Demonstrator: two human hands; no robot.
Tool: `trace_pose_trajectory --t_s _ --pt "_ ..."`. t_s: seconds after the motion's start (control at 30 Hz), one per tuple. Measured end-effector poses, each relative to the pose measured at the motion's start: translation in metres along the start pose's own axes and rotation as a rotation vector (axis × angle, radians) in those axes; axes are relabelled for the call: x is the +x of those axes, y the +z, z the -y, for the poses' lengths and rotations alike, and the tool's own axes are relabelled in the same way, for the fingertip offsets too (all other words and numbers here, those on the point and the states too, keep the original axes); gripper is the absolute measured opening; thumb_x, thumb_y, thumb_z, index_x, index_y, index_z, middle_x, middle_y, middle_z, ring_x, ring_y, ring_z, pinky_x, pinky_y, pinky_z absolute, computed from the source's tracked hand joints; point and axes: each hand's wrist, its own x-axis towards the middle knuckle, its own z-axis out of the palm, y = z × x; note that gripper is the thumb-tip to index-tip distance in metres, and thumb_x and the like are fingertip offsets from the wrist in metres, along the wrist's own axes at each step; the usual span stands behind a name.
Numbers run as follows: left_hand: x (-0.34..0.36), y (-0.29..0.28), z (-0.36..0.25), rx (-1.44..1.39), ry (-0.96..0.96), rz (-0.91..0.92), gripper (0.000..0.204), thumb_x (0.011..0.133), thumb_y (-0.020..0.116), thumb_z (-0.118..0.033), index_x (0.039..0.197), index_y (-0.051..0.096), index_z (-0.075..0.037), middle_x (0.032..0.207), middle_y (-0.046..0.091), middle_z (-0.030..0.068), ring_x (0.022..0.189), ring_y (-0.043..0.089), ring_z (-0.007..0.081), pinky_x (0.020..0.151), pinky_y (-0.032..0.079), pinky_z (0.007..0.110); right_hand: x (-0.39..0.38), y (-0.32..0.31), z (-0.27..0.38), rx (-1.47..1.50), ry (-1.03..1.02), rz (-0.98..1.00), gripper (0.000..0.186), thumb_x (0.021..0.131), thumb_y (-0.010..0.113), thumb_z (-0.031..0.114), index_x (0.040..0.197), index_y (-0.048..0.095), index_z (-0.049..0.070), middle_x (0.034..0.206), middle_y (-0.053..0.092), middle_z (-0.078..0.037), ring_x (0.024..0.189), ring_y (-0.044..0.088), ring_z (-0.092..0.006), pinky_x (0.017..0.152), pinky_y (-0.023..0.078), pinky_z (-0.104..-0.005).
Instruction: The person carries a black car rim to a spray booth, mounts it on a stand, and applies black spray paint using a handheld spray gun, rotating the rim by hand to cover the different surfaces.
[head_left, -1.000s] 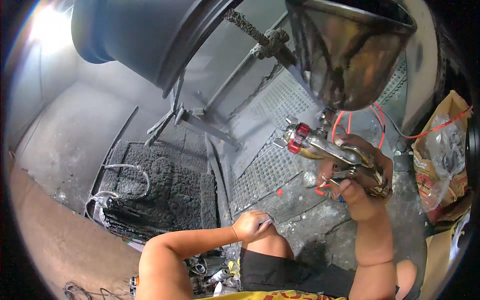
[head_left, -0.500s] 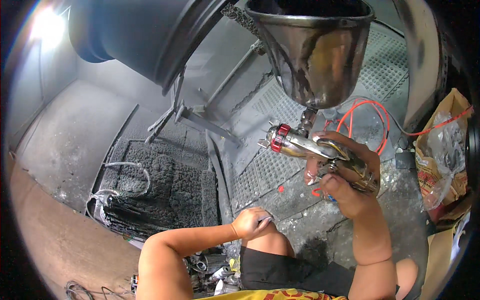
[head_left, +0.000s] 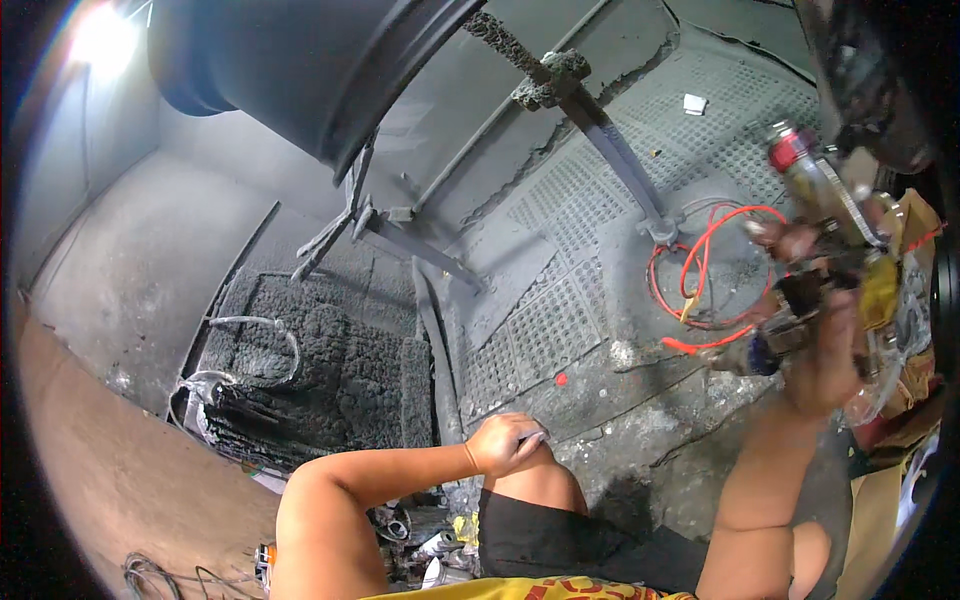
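At the right, my right hand (head_left: 825, 365) is closed around a metal paint spray gun (head_left: 832, 195), smeared by motion. The gun has a red ring near its nozzle, and its cup (head_left: 880, 120) shows dark and blurred at the upper right edge. An orange-red air hose (head_left: 705, 250) runs in loops on the floor, one end near the bottom of the gun's handle. My left hand (head_left: 503, 444) rests on my knee with its fingers curled; a small greyish patch shows at the fingers, too unclear to name. Upper left hangs a large dark grey, lipped drum shape like a wheel rim (head_left: 290, 75).
Paint-crusted metal stands (head_left: 610, 145) rise behind the hose. A crusted dark grey block (head_left: 310, 360) sits at left. Paper sacks and clear plastic (head_left: 910, 320) crowd the right edge. Small cans and parts (head_left: 430, 550) lie beside my left leg. Perforated matting (head_left: 560, 320) covers the floor's middle.
My right hand has swung the spray gun from the upper middle out to the right edge, uncovering the stand and hose loops. My left hand stays on the knee.
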Motion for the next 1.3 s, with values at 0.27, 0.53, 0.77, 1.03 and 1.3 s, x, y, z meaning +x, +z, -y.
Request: trace_pose_trajectory --t_s 0.27,0.53,0.77,1.03,1.3 --pt "-0.015 -0.005 0.008 0.035 -0.077 -0.009 0.019 0.093 0.057 -0.017 0.095 0.066 0.0 0.093 0.066 0.0199 0.091 0.063 0.0403 0.082 0.051 0.048 0.032 -0.021 0.032 -0.153 -0.17 -0.001 0.059 0.099 0.052 0.025 0.148 0.033 -0.002 0.1 0.06 -0.016 0.078 0.06 -0.0208 0.048 0.04 -0.023" --pt "0.005 -0.002 0.014 0.093 -0.09 -0.033 0.018 0.092 0.059 -0.022 0.092 0.068 -0.007 0.088 0.067 0.0168 0.088 0.064 0.0372 0.08 0.052 0.048 -0.027 -0.027 0.049 0.082 0.18 0.101 0.061 0.086 0.074 0.033 0.129 0.053 -0.004 0.102 0.066 -0.02 0.076 0.066 -0.0234 0.056 0.049 -0.0276" --pt "0.014 -0.103 -0.016 0.27 0.559 -0.469 0.014 0.073 0.075 -0.016 0.087 0.072 -0.013 0.09 0.071 0.0033 0.078 0.067 0.023 0.07 0.051 0.038 -0.001 0.064 0.123 -0.183 0.274 0.298 0.069 0.077 0.086 0.041 0.12 0.064 -0.009 0.1 0.072 -0.021 0.083 0.072 -0.0257 0.073 0.056 -0.0274" --pt "-0.005 -0.337 -0.029 0.423 0.245 -1.212 0.057 0.079 0.058 -0.001 0.136 0.057 0.003 0.144 0.052 0.023 0.136 0.047 0.0369 0.115 0.034 0.046 0.037 0.053 0.163 -0.292 0.044 0.102 0.063 0.093 0.071 0.018 0.146 0.042 -0.001 0.117 0.065 -0.015 0.1 0.065 -0.0226 0.066 0.06 -0.0306" --pt "0.03 -0.378 -0.002 0.659 0.277 -1.17 0.062 0.085 0.05 -0.022 0.144 0.053 -0.004 0.153 0.044 0.0189 0.145 0.036 0.0359 0.12 0.021 0.05 0.064 0.043 0.183 -0.485 -0.039 0.019 0.054 0.097 0.067 0.021 0.143 0.048 0.003 0.099 0.065 -0.009 0.075 0.06 -0.0129 0.05 0.042 -0.019"
